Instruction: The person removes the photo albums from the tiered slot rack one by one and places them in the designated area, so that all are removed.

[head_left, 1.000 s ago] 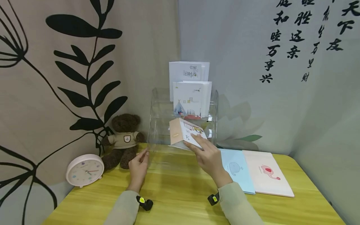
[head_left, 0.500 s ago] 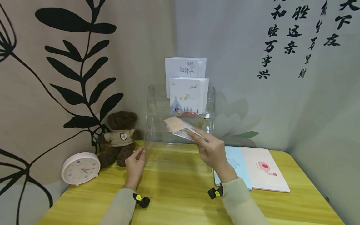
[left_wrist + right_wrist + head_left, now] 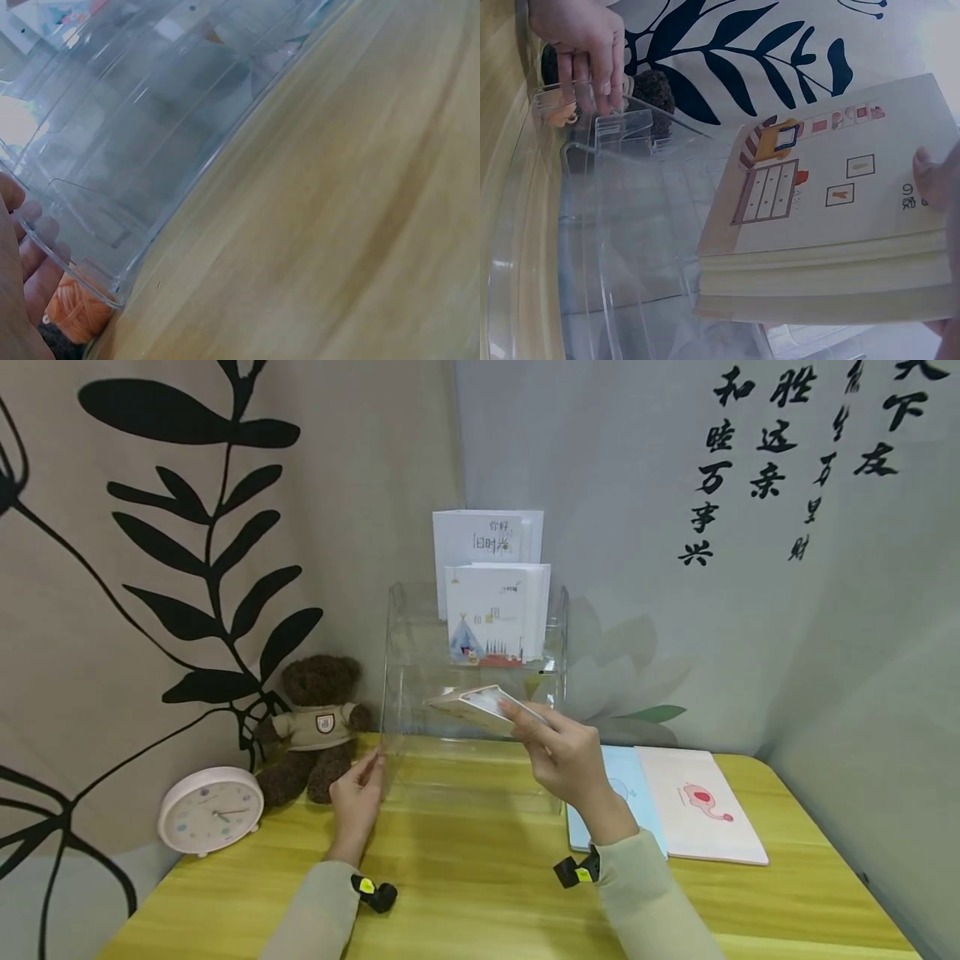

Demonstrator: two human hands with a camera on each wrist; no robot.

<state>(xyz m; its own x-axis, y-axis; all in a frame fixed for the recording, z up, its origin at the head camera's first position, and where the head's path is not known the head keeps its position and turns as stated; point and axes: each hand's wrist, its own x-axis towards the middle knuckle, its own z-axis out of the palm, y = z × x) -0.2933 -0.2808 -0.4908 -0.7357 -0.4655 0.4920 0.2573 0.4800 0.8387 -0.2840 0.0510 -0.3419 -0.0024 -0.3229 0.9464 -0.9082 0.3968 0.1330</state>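
A clear acrylic display rack (image 3: 411,693) stands at the back of the table. My left hand (image 3: 358,795) holds its left side edge; in the left wrist view the fingers (image 3: 43,281) lie behind the clear side panel (image 3: 90,217). My right hand (image 3: 566,758) grips a small stack of notebooks (image 3: 480,708), tilted in front of the rack's lower tier. Seen from the right wrist, the top notebook (image 3: 817,187) has a white cover with a drawn chest of drawers, and the thumb (image 3: 934,180) presses on it.
White notebooks (image 3: 486,618) with a tent picture stand on the rack, with taller white notebooks (image 3: 457,547) behind. Blue (image 3: 628,789) and pale pink (image 3: 705,810) booklets lie at right. A teddy bear (image 3: 321,727), pink clock (image 3: 212,810) and orange yarn ball (image 3: 79,307) are at left.
The right hand has tipped the notebook stack, so its cover shows less and its edges more in the head view. The left hand stays at the rack's side; the head view has shifted slightly.
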